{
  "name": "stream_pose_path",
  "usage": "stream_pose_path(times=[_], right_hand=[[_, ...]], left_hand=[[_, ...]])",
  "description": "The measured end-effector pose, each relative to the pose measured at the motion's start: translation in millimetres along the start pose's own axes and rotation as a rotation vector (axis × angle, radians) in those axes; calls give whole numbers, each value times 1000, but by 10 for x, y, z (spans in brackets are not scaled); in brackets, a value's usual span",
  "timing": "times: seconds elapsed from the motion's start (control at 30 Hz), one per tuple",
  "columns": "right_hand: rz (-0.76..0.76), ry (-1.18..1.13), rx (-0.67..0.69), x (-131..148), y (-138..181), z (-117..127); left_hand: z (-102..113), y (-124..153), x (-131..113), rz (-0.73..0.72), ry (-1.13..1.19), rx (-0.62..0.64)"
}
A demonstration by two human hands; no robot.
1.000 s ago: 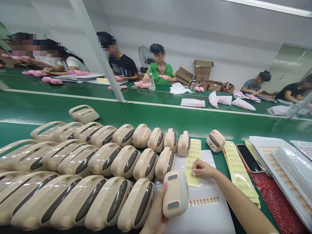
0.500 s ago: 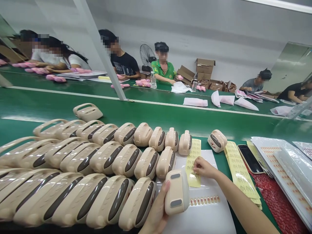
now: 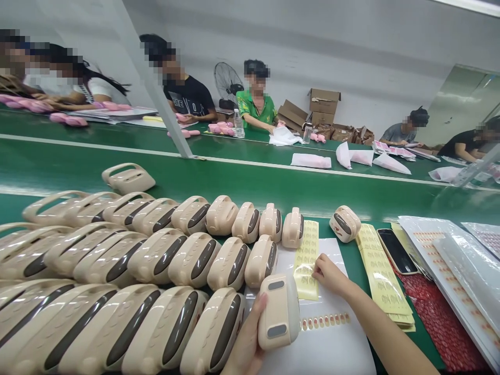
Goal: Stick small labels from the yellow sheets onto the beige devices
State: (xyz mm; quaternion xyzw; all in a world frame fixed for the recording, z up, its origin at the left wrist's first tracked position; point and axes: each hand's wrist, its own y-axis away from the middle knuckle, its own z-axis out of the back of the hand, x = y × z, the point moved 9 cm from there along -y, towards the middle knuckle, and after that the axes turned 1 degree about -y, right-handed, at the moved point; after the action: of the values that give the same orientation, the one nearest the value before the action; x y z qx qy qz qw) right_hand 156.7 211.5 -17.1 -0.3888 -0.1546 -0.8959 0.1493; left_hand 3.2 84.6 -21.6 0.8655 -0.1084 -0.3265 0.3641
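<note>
My left hand (image 3: 247, 333) grips a beige plastic device (image 3: 279, 311) with rounded corners, its underside with two grey pads turned toward me. Just right of it, my right hand (image 3: 330, 273) has its fingers pinched together at the edge of a yellow label sheet (image 3: 305, 260). Whatever is between those fingertips is too small to make out. Beneath both lies a white sheet (image 3: 324, 344) with a row of small oval stickers (image 3: 325, 322). Left of my hands, several like devices (image 3: 213, 330) with handles and dark glossy panels stand in rows.
A single device (image 3: 345, 224) stands beyond the label sheets. To the right lie a yellow label stack (image 3: 385, 281), a phone (image 3: 397, 251), red bubble wrap (image 3: 441, 323) and sticker sheets (image 3: 425, 237). Across a white-edged divider, several people sit at a green table with pink items.
The view has shifted slightly, so the rows of devices sit a little further left. My left hand keeps its hold on the device, and my right hand stays at the yellow sheet.
</note>
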Motion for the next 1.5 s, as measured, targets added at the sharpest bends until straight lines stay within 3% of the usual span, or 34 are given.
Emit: stream_pose_path(times=[0.17, 0.43, 0.53, 0.63, 0.73, 0.83, 1.03, 1.5], right_hand=[[16, -64, 25, -10, 20, -14], [25, -345, 244, 23, 110, 84], [47, -437, 261, 262, 182, 176], [154, -468, 277, 708, 284, 224], [278, -358, 327, 1162, 399, 172], [259, -228, 356, 1340, 436, 77], [164, -137, 345, 1292, 407, 11], [150, -137, 298, 1276, 419, 9]], left_hand=[[-24, 21, 12, 19, 2, 11], [-25, 2, 4, -48, -49, 50], [-42, -17, -2, -71, -86, 74], [-139, 3, -39, -132, -135, 146], [-269, 59, -79, -204, -170, 242], [-328, 94, -82, -231, -189, 289], [-334, 93, -59, -217, -179, 312], [-326, 91, -52, -216, -179, 293]])
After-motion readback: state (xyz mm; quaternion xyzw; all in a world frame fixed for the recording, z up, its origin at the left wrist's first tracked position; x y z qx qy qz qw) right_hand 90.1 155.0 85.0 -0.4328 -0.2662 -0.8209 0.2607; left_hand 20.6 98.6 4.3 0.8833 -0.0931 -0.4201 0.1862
